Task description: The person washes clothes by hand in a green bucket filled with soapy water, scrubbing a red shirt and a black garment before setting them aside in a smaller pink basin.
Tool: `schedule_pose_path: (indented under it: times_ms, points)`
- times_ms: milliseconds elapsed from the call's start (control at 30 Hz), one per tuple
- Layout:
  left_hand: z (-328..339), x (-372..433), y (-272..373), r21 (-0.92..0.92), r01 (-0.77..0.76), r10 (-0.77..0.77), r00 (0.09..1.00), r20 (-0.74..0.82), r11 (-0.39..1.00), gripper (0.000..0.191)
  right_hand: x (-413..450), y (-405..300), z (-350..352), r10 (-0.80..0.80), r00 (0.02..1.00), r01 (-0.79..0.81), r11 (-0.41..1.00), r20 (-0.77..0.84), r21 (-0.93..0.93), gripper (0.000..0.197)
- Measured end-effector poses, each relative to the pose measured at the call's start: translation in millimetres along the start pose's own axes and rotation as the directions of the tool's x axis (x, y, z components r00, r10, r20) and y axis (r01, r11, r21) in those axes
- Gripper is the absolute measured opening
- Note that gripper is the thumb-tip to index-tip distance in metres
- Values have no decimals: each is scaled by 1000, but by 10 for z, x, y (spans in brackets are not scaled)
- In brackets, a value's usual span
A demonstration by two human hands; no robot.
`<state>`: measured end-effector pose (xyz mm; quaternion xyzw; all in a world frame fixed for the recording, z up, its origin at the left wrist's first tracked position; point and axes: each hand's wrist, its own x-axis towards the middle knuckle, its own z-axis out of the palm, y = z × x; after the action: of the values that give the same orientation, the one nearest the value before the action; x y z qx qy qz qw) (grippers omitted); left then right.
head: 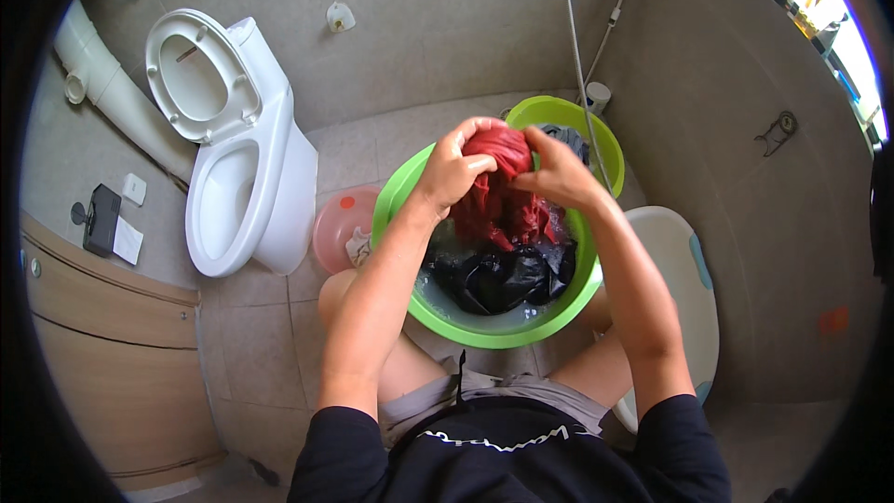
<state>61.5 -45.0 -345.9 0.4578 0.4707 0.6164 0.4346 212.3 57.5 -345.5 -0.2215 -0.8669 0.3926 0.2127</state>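
Note:
A wet red cloth (pixel 504 150) is bunched between my two hands, above a large green plastic basin (pixel 482 341). My left hand (pixel 457 168) grips its left side, the thumb pressed across the front. On the cloth's right side is my right hand (pixel 559 168), fingers and thumb curled round the edge. The lower folds of the cloth hang to the cloudy water, where contact with the surface is partly hidden. Dark wet fabric (pixel 506 276) lies in the water in the near part of the basin, with some bubbles around it.
A second green basin (pixel 611 133) with grey cloth stands behind, crossed by a shower hose (pixel 576 49). A pink basin (pixel 332 230) holding pale cloth and a white toilet (pixel 283 202) are at the left. A white tub (pixel 688 321) lies at the right, beside my leg.

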Motion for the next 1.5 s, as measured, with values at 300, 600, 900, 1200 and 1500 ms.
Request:
schedule_pose_path:
  times_ms: [300, 600, 900, 1200, 1500]
  points:
    - [-223, 52, -364, 565, 60, -141, 985, 101, 823, 61, -124, 124, 198, 14, 984, -47, 982, -179, -181, 44]
    - [100, -443, -1705, 944, 219, -435, 896, -94, 247, 50, -508, 730, 1062, 632, 748, -424, 692, 205, -585, 80]
    - [-18, -241, -1921, 791, 409, -478, 862, -171, 456, 40, -341, 1272, 994, 394, 759, -496, 866, 519, 68, 48]
    - [177, -129, -142, -390, 85, -129, 988, -86, 917, 42, -592, 306, 563, 802, 584, -368, 123, 126, 922, 49]
    - [323, -252, 79, -806, 132, -38, 990, 135, 578, 37, -363, 134, 611, 357, 887, -148, -380, 293, 913, 57]
